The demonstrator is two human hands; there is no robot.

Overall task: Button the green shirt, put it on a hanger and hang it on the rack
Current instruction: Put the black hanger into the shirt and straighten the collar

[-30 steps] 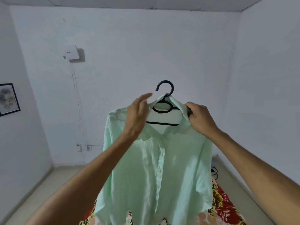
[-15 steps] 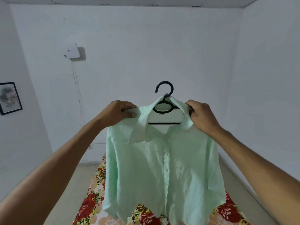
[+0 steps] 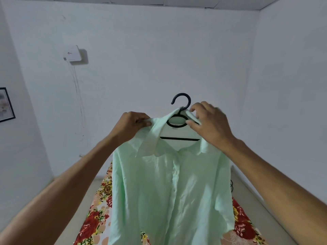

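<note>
The pale green shirt [image 3: 168,188] hangs in the air in front of me on a black plastic hanger [image 3: 180,119], its front placket closed and its hem over the bed. The hanger's hook pokes up above the collar. My left hand [image 3: 131,125] pinches the shirt's left shoulder beside the collar. My right hand [image 3: 209,123] holds the right side of the collar and the hanger between thumb and fingers. No rack is in view.
A bed with a red and yellow floral sheet [image 3: 95,220] lies below the shirt. White walls enclose the room; a white box [image 3: 72,53] with dangling wires is mounted upper left. A framed picture [image 3: 6,104] hangs on the left wall. A black cable [image 3: 231,185] lies on the floor at right.
My left hand went from the collar front to gripping the left shoulder. My right hand shifted inward from the right shoulder to the collar near the hook. The view tilted and the shirt rose slightly.
</note>
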